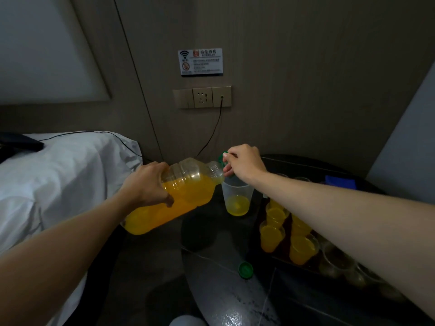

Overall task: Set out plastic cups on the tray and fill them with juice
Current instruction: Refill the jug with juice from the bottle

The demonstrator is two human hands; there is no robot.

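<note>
My left hand (147, 184) grips a large clear juice bottle (179, 196) holding orange juice, tipped on its side with its mouth over a tall clear plastic cup (237, 198). That cup stands on the dark table and has a little juice in its bottom. My right hand (242, 162) grips the bottle's green handle (222, 157) at the neck. To the right, a dark tray (286, 231) holds several small plastic cups filled with juice (273, 236) and some empty clear cups (334, 260).
A green bottle cap (246, 269) lies on the dark table (223, 290) near its front. A white bed (58, 184) stands at the left. A wall socket (202, 97) with a black cable is behind. A blue object (339, 181) sits at the far right.
</note>
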